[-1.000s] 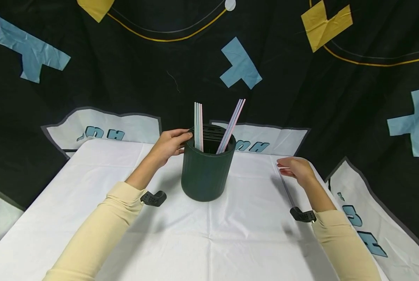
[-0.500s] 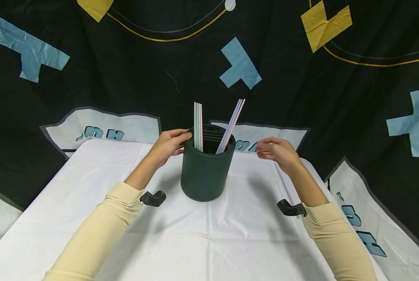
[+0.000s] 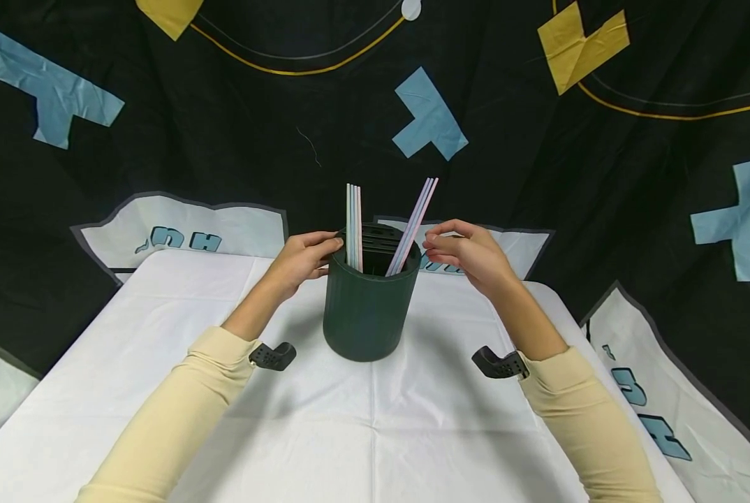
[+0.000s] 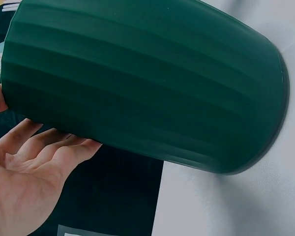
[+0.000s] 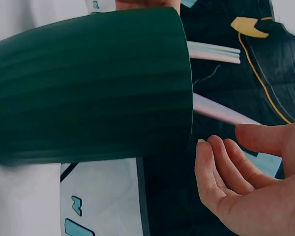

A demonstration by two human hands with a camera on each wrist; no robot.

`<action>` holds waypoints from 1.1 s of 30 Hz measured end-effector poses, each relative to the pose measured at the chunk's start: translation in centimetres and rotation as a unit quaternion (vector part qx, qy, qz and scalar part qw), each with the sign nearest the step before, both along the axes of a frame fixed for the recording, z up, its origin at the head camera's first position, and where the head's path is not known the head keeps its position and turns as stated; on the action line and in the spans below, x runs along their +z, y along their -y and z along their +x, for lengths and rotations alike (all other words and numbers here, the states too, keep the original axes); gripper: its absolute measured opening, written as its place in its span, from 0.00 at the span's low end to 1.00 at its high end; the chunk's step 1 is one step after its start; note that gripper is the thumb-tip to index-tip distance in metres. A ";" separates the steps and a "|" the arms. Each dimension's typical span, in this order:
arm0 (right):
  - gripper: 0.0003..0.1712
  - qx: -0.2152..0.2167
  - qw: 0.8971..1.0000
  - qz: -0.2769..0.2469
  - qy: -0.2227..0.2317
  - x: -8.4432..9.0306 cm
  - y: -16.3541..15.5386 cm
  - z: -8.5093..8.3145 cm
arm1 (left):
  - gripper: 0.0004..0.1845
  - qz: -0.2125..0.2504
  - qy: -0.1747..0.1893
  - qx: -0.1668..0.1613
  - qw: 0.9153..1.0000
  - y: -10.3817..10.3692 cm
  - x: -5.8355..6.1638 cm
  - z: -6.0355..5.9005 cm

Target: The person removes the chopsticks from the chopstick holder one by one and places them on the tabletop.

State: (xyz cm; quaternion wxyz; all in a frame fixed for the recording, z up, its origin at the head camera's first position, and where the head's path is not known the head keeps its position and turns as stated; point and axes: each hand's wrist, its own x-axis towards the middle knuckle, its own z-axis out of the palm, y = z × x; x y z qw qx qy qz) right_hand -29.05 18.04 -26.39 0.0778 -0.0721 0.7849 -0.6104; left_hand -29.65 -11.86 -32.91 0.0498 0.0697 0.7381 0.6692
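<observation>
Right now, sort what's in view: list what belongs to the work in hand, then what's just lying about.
In hand:
cup, gripped at the rim by the left hand
leaning straws, beside the right hand, which holds nothing
upright straws in the cup

Lying about:
white cloth
black backdrop
</observation>
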 end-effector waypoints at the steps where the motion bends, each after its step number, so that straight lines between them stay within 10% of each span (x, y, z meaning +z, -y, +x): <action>1: 0.17 0.000 1.000 -0.004 -0.001 0.0 0.2 0.0 | 0.27 0.001 0.000 0.000 1.000 0.0 0.0 0.0; 33: 0.13 -0.020 0.999 0.023 -0.038 -1.1 2.4 0.1 | 0.27 0.001 0.001 -0.003 1.000 0.1 0.0 0.1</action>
